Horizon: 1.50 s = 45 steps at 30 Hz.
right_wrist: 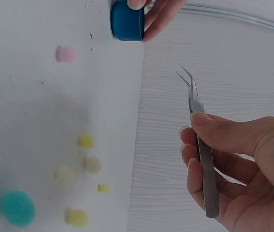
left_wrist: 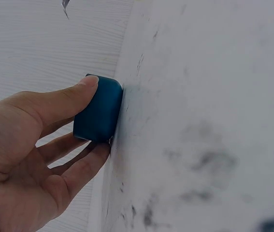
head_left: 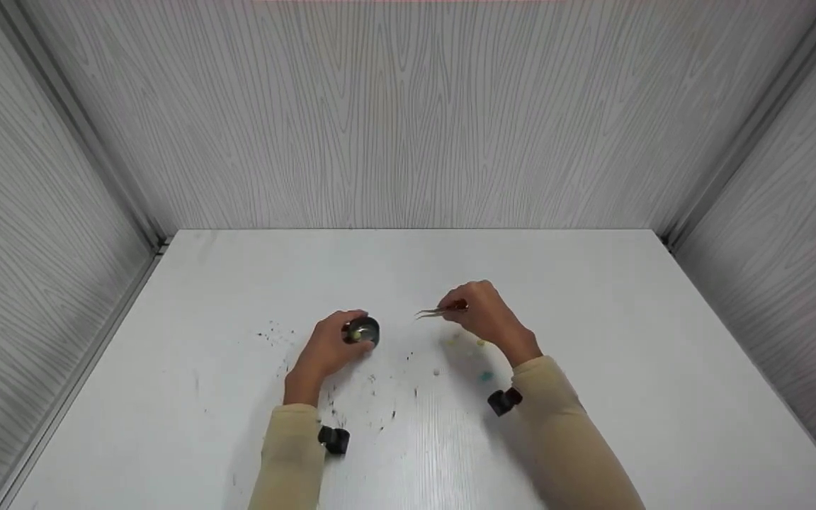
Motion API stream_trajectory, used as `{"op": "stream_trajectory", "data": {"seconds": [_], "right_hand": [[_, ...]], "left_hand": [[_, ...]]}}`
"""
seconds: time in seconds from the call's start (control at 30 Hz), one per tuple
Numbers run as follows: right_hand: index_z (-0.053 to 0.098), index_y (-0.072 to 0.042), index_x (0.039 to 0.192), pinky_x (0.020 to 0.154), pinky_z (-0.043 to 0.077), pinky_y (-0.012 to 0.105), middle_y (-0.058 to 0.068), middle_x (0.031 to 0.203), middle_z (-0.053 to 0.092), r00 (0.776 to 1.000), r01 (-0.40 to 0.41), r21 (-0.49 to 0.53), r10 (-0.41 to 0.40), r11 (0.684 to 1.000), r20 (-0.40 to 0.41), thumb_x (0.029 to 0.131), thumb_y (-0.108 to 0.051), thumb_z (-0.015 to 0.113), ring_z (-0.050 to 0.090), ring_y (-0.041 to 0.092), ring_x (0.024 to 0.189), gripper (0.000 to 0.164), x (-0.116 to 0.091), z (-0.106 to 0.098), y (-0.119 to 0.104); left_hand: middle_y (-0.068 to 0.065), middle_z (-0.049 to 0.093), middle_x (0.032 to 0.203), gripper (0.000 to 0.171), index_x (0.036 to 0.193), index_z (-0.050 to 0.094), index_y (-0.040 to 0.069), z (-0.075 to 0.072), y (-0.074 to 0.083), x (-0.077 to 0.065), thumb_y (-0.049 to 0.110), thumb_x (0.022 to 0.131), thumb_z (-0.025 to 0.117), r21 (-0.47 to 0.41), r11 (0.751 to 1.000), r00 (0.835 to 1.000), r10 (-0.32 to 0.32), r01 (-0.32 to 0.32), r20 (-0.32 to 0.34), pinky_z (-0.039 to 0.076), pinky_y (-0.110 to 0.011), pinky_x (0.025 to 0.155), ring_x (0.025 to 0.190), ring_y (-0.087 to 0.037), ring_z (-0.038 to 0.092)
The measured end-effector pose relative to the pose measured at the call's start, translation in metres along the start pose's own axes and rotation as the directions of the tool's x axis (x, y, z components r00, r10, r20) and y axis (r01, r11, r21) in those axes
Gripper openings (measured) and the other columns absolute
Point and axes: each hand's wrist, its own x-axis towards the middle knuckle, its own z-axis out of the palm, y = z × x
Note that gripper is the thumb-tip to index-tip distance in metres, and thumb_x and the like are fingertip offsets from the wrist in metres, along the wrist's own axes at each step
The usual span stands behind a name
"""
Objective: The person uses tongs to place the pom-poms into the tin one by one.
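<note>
My left hand (head_left: 324, 348) grips a small blue cup (left_wrist: 99, 111) that stands on the white table, thumb on one side and fingers on the other. From above, the cup's mouth looks dark, with a small yellowish spot inside that is too small to identify. Raised over the table, my right hand (head_left: 484, 312) pinches metal tweezers (right_wrist: 205, 159) between thumb and fingers. Their bent tips (right_wrist: 187, 77) point toward the cup, slightly apart, with nothing between them. Below the right hand lie a teal pom-pom (right_wrist: 17, 209), a pink one (right_wrist: 65, 54) and several small yellow and cream pieces (right_wrist: 86, 141).
Dark marks and specks (head_left: 333, 411) dot the white tabletop (head_left: 238, 269) around the left hand. Grey wood-grain panels (head_left: 408, 113) wall the table in at the back and both sides. A small black device (head_left: 335, 440) sits at each wrist.
</note>
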Motion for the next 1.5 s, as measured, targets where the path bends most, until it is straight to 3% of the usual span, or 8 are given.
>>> {"op": "stream_trajectory", "data": {"seconds": [0.4, 0.73, 1.1, 1.5], "right_hand": [[0.083, -0.005, 0.098, 0.074, 0.060, 0.037, 0.011, 0.094, 0.079, 0.998, -0.033, 0.015, 0.033, 0.999, -0.049, 0.089, 0.003, 0.075, 0.073, 0.024, 0.085, 0.014, -0.025, -0.019, 0.020], [0.083, -0.006, 0.097, 0.073, 0.056, 0.027, 0.010, 0.094, 0.079, 0.994, -0.064, 0.028, 0.066, 0.998, -0.084, 0.086, 0.006, 0.076, 0.071, 0.021, 0.084, 0.018, -0.043, -0.034, 0.043], [0.084, -0.009, 0.099, 0.076, 0.051, 0.027, 0.007, 0.092, 0.078, 0.991, -0.132, -0.024, 0.131, 0.991, -0.037, 0.086, 0.005, 0.077, 0.063, 0.016, 0.083, 0.020, -0.055, -0.042, 0.064], [0.084, -0.008, 0.098, 0.074, 0.048, 0.028, 0.008, 0.089, 0.077, 0.982, -0.191, -0.062, 0.189, 0.980, -0.029, 0.085, 0.004, 0.078, 0.061, 0.019, 0.081, 0.020, -0.058, -0.043, 0.069]], "left_hand": [[-0.019, 0.060, 0.143, 0.056, 0.144, 0.059, 0.007, 0.001, -0.001, 0.000, 0.013, 0.092, 0.078, -0.003, 1.000, 1.000, 0.019, -0.019, -0.001, 0.044, -0.054, 0.114, 0.136, -0.038, 0.056], [-0.021, 0.059, 0.144, 0.057, 0.145, 0.057, 0.007, 0.000, -0.001, 0.001, 0.013, 0.093, 0.077, 0.001, 1.000, 1.000, 0.010, -0.010, 0.008, 0.043, -0.055, 0.116, 0.137, -0.040, 0.054], [-0.021, 0.058, 0.145, 0.059, 0.147, 0.056, 0.009, -0.002, 0.000, -0.001, 0.014, 0.093, 0.077, 0.002, 1.000, 1.000, -0.007, 0.007, 0.013, 0.043, -0.056, 0.116, 0.138, -0.040, 0.054], [-0.019, 0.060, 0.142, 0.057, 0.145, 0.058, 0.008, 0.000, 0.000, -0.002, 0.013, 0.092, 0.078, -0.019, 1.000, 1.000, 0.004, -0.004, -0.007, 0.044, -0.055, 0.114, 0.136, -0.039, 0.055]]}}
